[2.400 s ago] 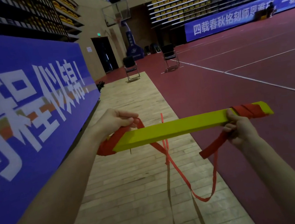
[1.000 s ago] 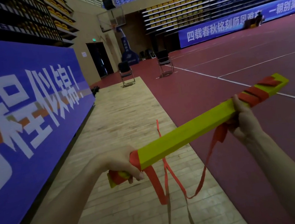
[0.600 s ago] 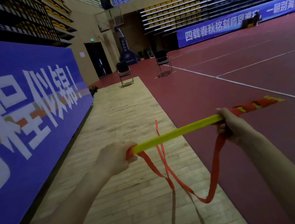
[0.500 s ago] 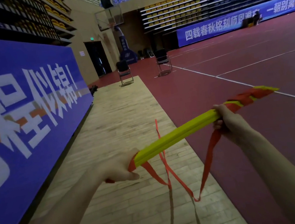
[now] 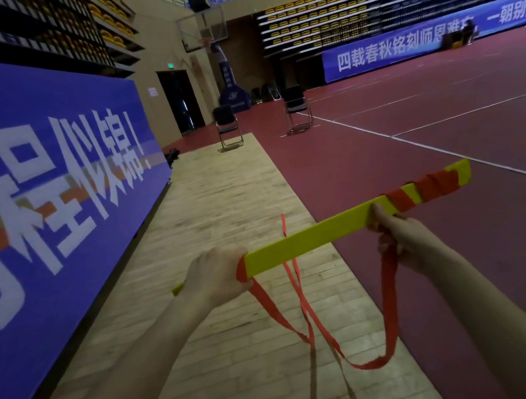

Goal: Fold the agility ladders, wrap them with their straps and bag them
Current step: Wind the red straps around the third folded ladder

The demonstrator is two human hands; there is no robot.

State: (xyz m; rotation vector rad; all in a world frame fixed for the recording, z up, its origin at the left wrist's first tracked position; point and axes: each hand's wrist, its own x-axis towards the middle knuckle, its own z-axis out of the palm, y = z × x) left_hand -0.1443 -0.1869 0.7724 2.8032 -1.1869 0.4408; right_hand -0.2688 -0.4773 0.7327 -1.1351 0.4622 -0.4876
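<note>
Both forearms reach forward, the left hand [image 5: 213,277] curled round the near end of the folded yellow ladder [image 5: 308,238], the right hand [image 5: 402,236] gripping it farther along beside the wound red strap [image 5: 418,193], slack hanging below.

A strip of pale wooden floor [image 5: 225,223] runs away from the camera. Along its left edge stands a blue banner [image 5: 39,179] with white characters. To its right spreads the dark red court [image 5: 444,132] with white lines. At the strip's far end stand two folding chairs [image 5: 228,127], one farther right [image 5: 296,107]. Beyond them rise tiered seats [image 5: 316,19] above another blue banner [image 5: 417,44].
</note>
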